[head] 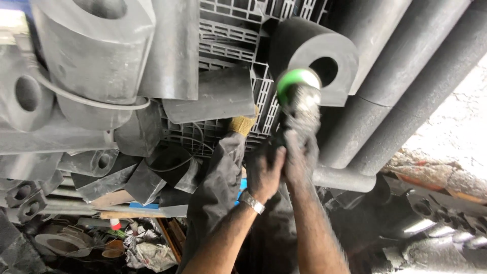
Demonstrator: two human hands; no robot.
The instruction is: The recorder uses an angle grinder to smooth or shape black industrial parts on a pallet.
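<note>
Both hands grip the tool as I watch: left hand clenched round the dark body of the angle grinder, right hand wrapped just above it, blurred. Its green-guarded head sits against the hollow grey cylinder; how much is ground I cannot tell. Leftward, cut grey blocks crowd a plastic crate; long rods press close at right.

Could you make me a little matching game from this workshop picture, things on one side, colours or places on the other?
Things:
1. power tool
2. left hand
3. glove cuff
4. hollow grey cylinder

Descriptions:
A. wears a silver wristwatch
B. yellow
C. green ring at its top
D. lies on long grey pipes, with a round hole through it

Pairs: 1-C, 2-A, 3-B, 4-D
</note>
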